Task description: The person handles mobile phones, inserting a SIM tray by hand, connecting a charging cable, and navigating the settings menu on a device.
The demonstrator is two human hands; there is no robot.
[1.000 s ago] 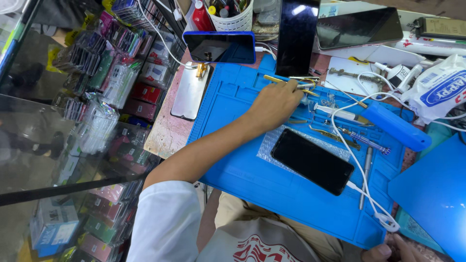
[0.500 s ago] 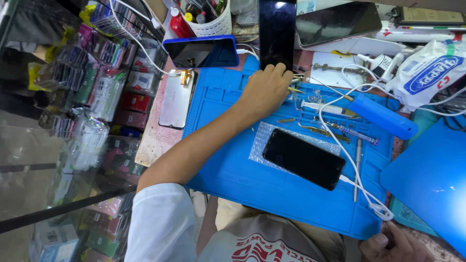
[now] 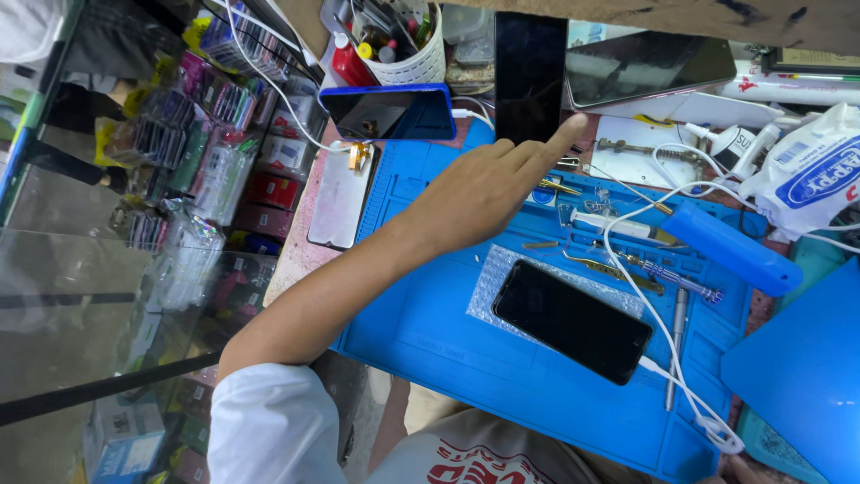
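Note:
My left hand (image 3: 475,193) reaches over a blue work mat (image 3: 421,323). Its index finger points out and its tip meets the lower edge of a dark phone standing upright (image 3: 530,72). The other fingers are curled and I see nothing in them. Below the hand, a black phone (image 3: 571,320) lies face up on a piece of bubble wrap, with a white cable (image 3: 627,278) plugged into its right end. Tweezers (image 3: 614,269) and small metal tools lie just right of the hand. Only a sliver of my right hand (image 3: 727,475) shows at the bottom edge.
A blue-cased phone (image 3: 390,112) leans at the back, with a silver back panel (image 3: 340,197) lying below it. A white cup of tools (image 3: 403,45), a dark tablet (image 3: 645,67), a blue tool handle (image 3: 730,246) and a white bag (image 3: 820,170) crowd the back and right. A glass display counter (image 3: 107,296) runs along the left.
My left hand has lifted off the tools at the mat's far edge and stretched its index finger up to the upright dark phone. My right hand has dropped almost out of view.

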